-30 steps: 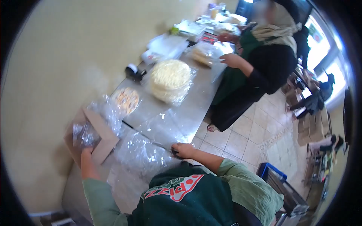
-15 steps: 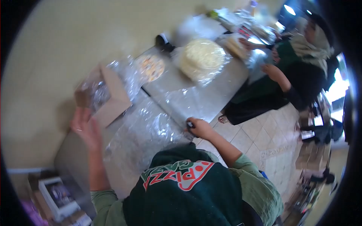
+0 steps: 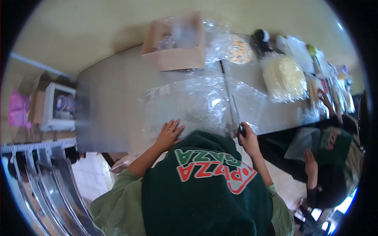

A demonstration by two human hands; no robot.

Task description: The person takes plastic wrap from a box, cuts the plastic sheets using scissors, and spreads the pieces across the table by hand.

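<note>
My left hand (image 3: 170, 133) is spread out, fingers apart, and looks laid on the near edge of the clear plastic (image 3: 185, 100). The plastic lies flat but wrinkly on the surface (image 3: 110, 86), right in front of me. My right hand (image 3: 249, 139) is curled tight around the black handle of a long blade (image 3: 237, 111). I can't tell if it is a knife or one side of some scissors.

The plastic is thin and slippery, so it could slide or bunch up if my left hand presses too softly. The blade points away from me and runs close to the dark gap (image 3: 224, 74) in the surface, so its tip could catch there if it dips. If my left hand slid over to the right, my fingers could get too near the sharp part. The loose wrinkles could also make a cut go crooked.

Half a second ago, my left hand was up beside the cardboard box (image 3: 183, 59). Now it is down by the plastic, away from the box. My right hand has the same black handle, but now the blade shows clearly. My view has turned too, so the box sits near the top middle.
</note>
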